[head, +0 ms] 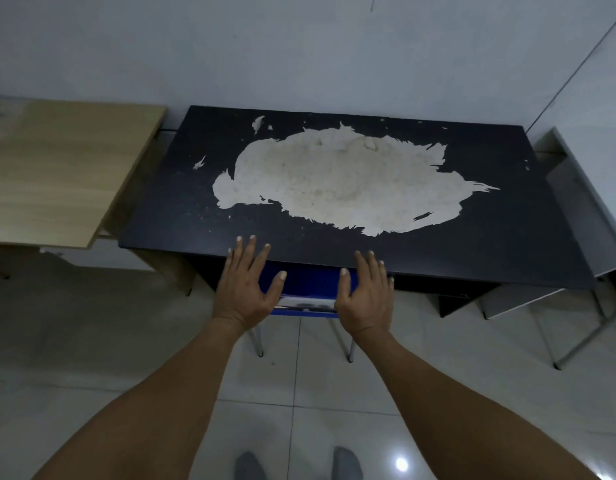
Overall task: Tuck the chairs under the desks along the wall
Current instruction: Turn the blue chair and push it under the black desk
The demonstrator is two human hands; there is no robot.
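A black tabletop (490, 188) stands against the white wall (299, 57), its surface worn away in a large pale patch (334, 181) at the centre. A blue chair (308, 284) sits at 6 o'clock from that patch, pushed mostly under the front edge of the black tabletop so that only a strip of its blue top and its 2 metal legs (349, 344) show over the tiled floor (92, 341).

The left hand (246, 289) rests on the chair's left end with fingers spread and flat, the fingertips reaching over the tabletop's front edge. The right hand (367, 294) lies on the chair's right end in the same way, fingers spread, thumb pointing inward toward the left hand. Neither hand curls around anything; whether the palms press on the chair cannot be told.

At 9 o'clock from the black tabletop is a light wooden tabletop (57, 168), just beside it. At 3 o'clock a grey-white tabletop (583, 209) on a metal frame stands close by. 2 grey-socked feet (348, 462) show at 6 o'clock on the floor.
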